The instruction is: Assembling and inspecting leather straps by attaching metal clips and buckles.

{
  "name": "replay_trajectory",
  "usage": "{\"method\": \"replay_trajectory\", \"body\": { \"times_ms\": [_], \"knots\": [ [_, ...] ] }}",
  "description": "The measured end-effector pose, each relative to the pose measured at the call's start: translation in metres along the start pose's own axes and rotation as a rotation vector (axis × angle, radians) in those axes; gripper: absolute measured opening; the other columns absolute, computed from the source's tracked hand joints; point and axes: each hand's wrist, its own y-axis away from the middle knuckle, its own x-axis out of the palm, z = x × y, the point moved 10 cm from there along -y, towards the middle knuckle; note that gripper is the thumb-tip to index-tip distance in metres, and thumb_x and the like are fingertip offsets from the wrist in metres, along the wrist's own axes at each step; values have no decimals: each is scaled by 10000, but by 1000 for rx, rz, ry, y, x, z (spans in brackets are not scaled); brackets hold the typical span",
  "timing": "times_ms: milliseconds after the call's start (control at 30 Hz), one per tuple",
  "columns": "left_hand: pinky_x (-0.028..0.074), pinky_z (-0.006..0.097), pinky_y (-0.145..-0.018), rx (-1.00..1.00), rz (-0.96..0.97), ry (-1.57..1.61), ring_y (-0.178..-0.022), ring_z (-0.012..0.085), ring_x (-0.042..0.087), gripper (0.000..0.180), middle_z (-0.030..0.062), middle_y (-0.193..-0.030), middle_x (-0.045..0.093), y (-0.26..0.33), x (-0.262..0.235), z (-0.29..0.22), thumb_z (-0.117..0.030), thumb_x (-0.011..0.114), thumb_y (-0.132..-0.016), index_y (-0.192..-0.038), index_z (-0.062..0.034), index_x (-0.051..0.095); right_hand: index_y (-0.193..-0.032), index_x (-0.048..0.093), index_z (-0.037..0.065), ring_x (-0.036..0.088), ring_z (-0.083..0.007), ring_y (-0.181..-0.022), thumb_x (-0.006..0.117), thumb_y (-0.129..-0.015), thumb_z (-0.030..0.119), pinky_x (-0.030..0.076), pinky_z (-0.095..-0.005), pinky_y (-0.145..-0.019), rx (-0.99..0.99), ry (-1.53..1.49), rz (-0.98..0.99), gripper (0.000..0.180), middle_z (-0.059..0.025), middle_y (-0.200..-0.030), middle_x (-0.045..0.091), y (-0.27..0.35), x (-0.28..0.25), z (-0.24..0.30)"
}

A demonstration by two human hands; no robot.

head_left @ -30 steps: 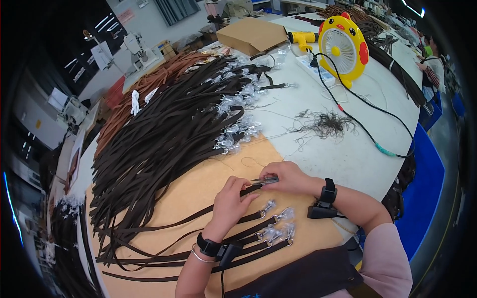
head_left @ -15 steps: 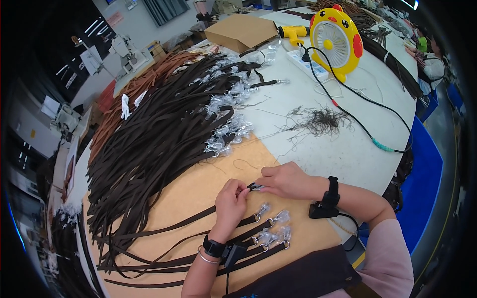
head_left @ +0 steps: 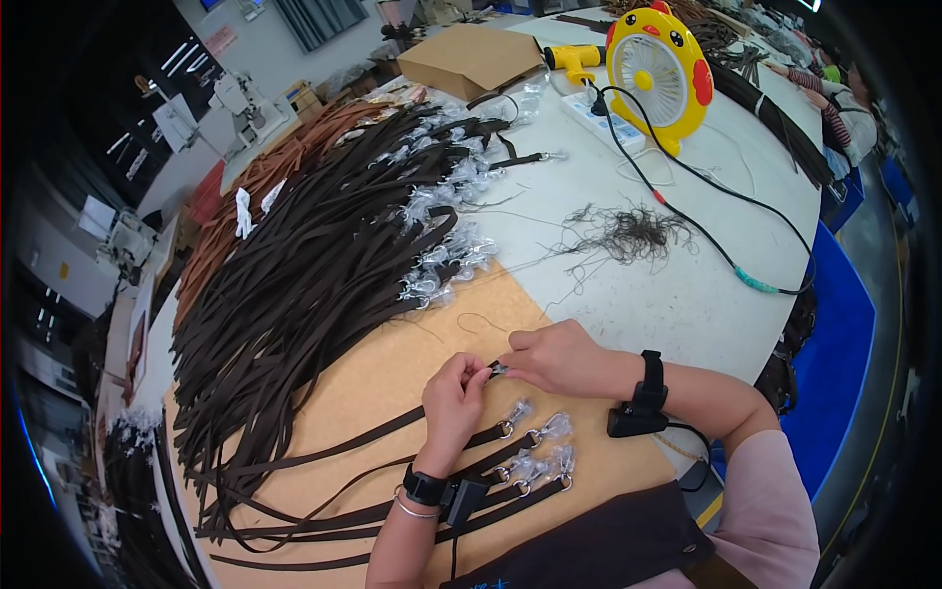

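My left hand [head_left: 453, 401] pinches a dark brown strap [head_left: 378, 432] close to its end, and the strap trails away to the left. My right hand [head_left: 564, 358] meets it fingertip to fingertip. Its fingers are closed on something small, dark and greyish at the strap's end, mostly hidden, so I cannot tell whether it is a tool or a fitting. Just below my hands lie several more brown straps [head_left: 491, 491] with metal clasps [head_left: 527, 484] wrapped in clear plastic. They rest on a tan board [head_left: 608, 442].
A large heap of dark straps [head_left: 304, 226] covers the left side, with reddish-brown straps [head_left: 285, 152] behind. Loose threads [head_left: 633, 234] lie on the white table [head_left: 687, 314]. Farther back stand a yellow fan [head_left: 662, 79], its black cable [head_left: 706, 231], a power strip [head_left: 603, 123] and a cardboard box [head_left: 471, 61].
Both hands stay together at the strap's end, with only slight finger movement. The view has shifted a little. At the far right, another person's arms now reach onto the table.
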Motion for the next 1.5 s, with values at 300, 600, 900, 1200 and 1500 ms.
{"method": "replay_trajectory", "body": {
  "times_ms": [300, 600, 900, 1200, 1500],
  "knots": [
    [441, 257, -576, 43, 20, 4, -594, 107, 531, 61, 35, -669, 590, 1, -3, -2, -14, 679, -878, -884, -2, 619, -999, 723, 138, 643, -256, -697, 662, -906, 257, 497, -371, -570, 51, 20, 67, 163, -34, -819, 578, 0, 7, -2],
    [499, 349, -621, 27, 76, -99, -660, 252, 633, 101, 134, -775, 639, 6, -7, -14, -51, 703, -847, -915, 1, 650, -1029, 719, 125, 638, -239, -680, 676, -889, 295, 489, -350, -558, 100, -83, -75, 225, -17, -818, 591, 6, -8, -7],
    [491, 356, -614, 72, 0, -126, -659, 271, 632, 49, 129, -783, 638, 7, -9, -18, -27, 697, -833, -855, -5, 659, -1083, 702, 146, 653, -209, -705, 668, -900, 296, 495, -353, -546, 38, 3, 14, 239, -14, -847, 580, 4, 4, 0],
    [465, 280, -609, 55, -22, -64, -631, 167, 582, 38, 98, -751, 631, 8, -7, -14, 18, 688, -835, -861, 22, 661, -1028, 720, 147, 653, -220, -703, 671, -896, 292, 496, -358, -548, 67, -55, -12, 202, -19, -821, 575, 5, 7, -4],
    [473, 326, -611, 80, 22, -82, -649, 259, 617, 40, 125, -774, 626, 6, -4, -17, 8, 678, -826, -848, 1, 646, -964, 717, 158, 645, -223, -688, 680, -884, 261, 491, -362, -547, 1, 41, 48, 135, -19, -813, 568, -1, 12, 6]
  ]
}}
